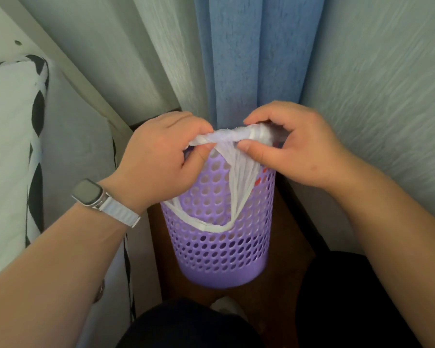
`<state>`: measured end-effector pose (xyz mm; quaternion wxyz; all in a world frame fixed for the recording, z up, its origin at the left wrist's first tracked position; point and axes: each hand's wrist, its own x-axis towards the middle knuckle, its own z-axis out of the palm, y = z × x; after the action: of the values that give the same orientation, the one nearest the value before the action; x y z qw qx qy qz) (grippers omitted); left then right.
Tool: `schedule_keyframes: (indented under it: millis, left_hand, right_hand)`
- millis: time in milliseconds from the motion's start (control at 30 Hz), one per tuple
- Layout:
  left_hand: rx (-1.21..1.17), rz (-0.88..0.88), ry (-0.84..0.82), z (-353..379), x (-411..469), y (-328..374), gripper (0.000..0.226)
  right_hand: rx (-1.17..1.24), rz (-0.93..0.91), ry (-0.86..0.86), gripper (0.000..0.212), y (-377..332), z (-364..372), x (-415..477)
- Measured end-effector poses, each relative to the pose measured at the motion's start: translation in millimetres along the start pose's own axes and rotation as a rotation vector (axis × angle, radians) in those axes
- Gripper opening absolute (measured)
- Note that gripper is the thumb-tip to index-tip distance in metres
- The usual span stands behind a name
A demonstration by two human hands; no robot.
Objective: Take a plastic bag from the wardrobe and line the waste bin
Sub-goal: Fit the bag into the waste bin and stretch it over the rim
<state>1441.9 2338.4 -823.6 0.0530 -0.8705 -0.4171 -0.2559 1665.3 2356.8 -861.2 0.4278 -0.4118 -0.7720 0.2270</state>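
Observation:
A purple perforated waste bin [219, 252] stands on the brown floor in a narrow gap in front of me. A thin white plastic bag [227, 138] is bunched above the bin's top. Its lower hem [206, 226] hangs down over the bin's near outer wall. My left hand [158, 156], with a watch on its wrist, pinches the bunched bag at its left end. My right hand [294, 146] pinches the same bunch at its right end. The bin's rim and inside are hidden behind the hands and the bag.
A blue curtain [251, 59] hangs right behind the bin, with pale textured wall [387, 84] to the right. On the left stands a bed with a black-and-white patterned cover [13, 146]. My dark-clothed knees [186, 325] fill the bottom edge.

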Motion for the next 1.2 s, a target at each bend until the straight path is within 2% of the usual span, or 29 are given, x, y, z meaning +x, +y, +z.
schedule_keyframes:
  millis: [133, 300, 433, 500, 633, 733, 933, 1200]
  left_hand:
    - [-0.021, -0.066, 0.064, -0.8, -1.8, -1.1, 0.021]
    - [-0.069, -0.119, 0.071, -0.7, -3.0, 0.1, 0.021]
    - [-0.063, -0.005, -0.010, -7.4, 0.9, -0.5, 0.021]
    - [-0.016, 0.055, -0.048, -8.9, 2.5, 4.9, 0.030]
    - [0.005, 0.089, -0.147, -1.4, 3.5, 13.9, 0.036]
    - [-0.034, 0.049, -0.171, -0.1, 2.8, 10.1, 0.030]
    - [-0.079, -0.039, -0.112, -0.8, 0.4, 2.8, 0.023]
    - [-0.124, -0.087, -0.035, -2.7, -0.9, -2.3, 0.021]
  right_hand:
    - [0.007, 0.052, 0.010, 0.028, 2.7, 1.2, -0.3]
    - [0.000, 0.047, 0.118, 0.031, 0.0, 8.7, -3.1]
    - [-0.079, -0.002, 0.175, 0.032, -5.0, 15.1, -6.8]
    - [-0.129, -0.021, 0.171, 0.031, -6.2, 18.1, -8.3]
    - [-0.179, -0.011, 0.203, 0.031, -11.0, 26.7, -10.6]
    - [-0.138, 0.012, 0.200, 0.024, -13.7, 30.3, -11.1]
    - [-0.005, -0.033, 0.041, 0.020, -13.3, 14.9, -5.6]
    - [0.179, 0.110, 0.052, 0.042, -7.6, 8.4, -3.7]
